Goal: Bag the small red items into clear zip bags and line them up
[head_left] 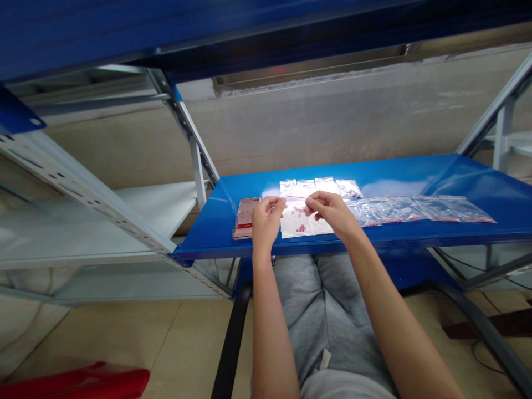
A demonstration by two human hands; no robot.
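Transparent plastic forms the small bag (295, 198) with a red line along its top, and it is stretched between the two hands over the white sheet (312, 226). Left hand (267, 218) pinches one side with thumb and finger; right hand (328, 210) pinches the other side likewise. Reddish beads (300, 228) lie on the sheet, near its front edge. Just beside the left hand is a phone (245, 217), and filled bags (415, 209) make a row on the blue shelf (419, 173), at right.

Tiny red pieces (300, 228), indistinct in shape
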